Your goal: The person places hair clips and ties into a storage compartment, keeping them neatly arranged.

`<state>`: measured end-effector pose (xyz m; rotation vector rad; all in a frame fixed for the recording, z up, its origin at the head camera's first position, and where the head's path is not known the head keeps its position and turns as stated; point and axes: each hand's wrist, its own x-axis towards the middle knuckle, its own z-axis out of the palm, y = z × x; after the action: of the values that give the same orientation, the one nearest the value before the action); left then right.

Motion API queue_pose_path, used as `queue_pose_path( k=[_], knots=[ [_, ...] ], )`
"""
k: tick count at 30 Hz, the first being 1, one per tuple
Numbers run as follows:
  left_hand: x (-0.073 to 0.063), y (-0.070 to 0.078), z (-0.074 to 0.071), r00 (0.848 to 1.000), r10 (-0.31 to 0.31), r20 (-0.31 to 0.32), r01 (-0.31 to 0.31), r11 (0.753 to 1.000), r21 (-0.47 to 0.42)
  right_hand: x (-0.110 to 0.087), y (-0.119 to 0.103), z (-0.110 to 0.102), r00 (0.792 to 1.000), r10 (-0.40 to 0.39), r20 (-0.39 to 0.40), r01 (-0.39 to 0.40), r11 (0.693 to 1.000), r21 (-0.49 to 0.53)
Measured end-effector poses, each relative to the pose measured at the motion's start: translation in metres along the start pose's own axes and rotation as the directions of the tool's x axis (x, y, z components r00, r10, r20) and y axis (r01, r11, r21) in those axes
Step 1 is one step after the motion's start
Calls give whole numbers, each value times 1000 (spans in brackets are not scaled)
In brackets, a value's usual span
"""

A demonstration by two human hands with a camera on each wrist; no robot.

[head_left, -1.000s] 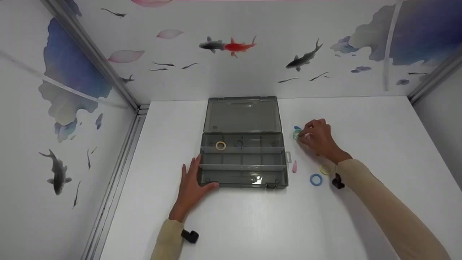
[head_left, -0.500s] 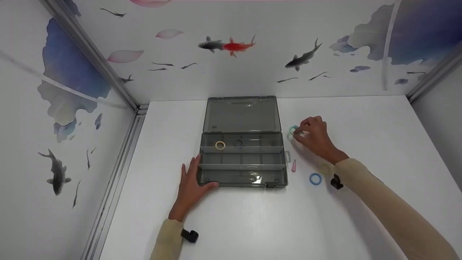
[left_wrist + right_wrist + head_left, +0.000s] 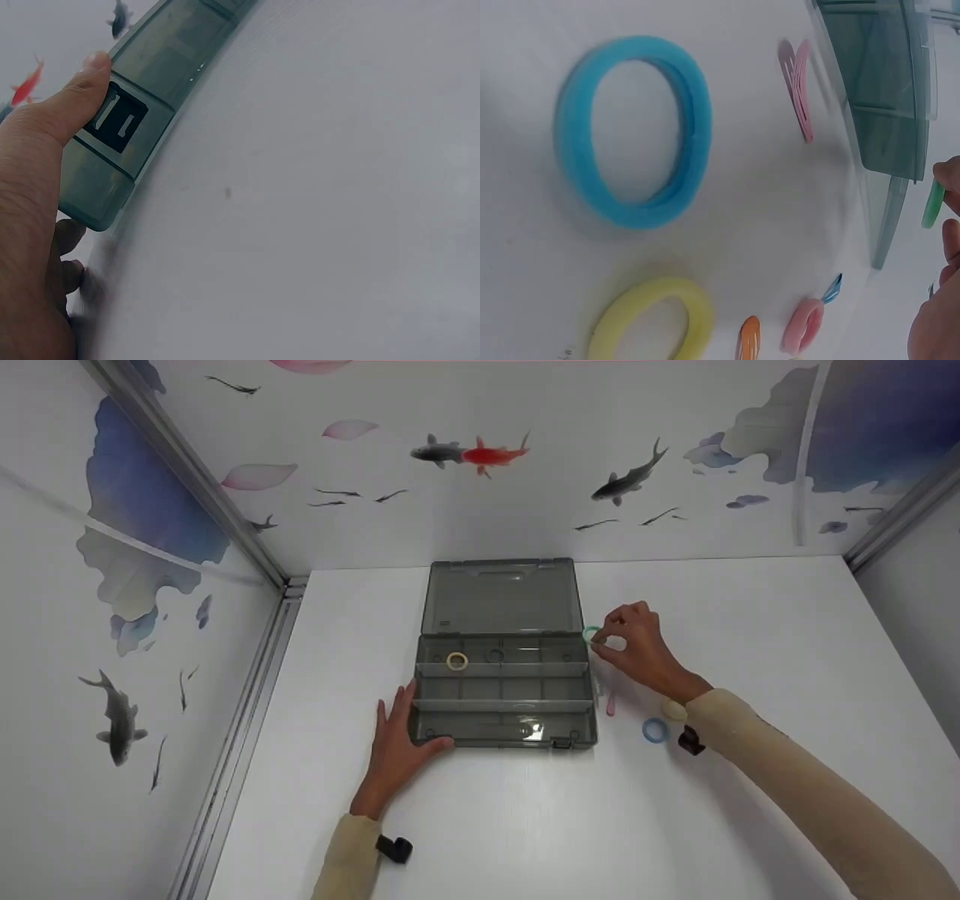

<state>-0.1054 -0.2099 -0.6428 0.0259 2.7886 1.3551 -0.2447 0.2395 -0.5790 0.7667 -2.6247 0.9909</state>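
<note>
The right hand pinches the green ring, with the gray box just to its left. The left hand, fingers spread, touches the box's front left corner.

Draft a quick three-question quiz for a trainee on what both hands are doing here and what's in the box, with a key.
1. What is the right hand pinching?
2. True or false: the left hand touches the compartment box.
3. Which of these is inside the box?
A) pink hair clip
B) beige hair tie
C) blue hair tie

Key:
1. The green hair tie.
2. True.
3. B.
</note>
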Motion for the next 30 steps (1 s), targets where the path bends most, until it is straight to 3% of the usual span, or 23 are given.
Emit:
queue_pose_path(
  k=[10, 22, 30],
  knots=[
    [1, 0, 1, 1000, -4, -10, 4, 1000, 9, 2, -9, 10, 999, -40, 23, 39, 999, 9],
    [-1, -3, 2, 1000, -13, -5, 13, 1000, 0, 3, -17, 16, 997, -21, 79, 20, 1000, 10],
    [0, -2, 1, 1000, 8, -9, -8, 1000, -7, 4, -15, 19, 997, -67, 50, 67, 998, 6]
  ],
)
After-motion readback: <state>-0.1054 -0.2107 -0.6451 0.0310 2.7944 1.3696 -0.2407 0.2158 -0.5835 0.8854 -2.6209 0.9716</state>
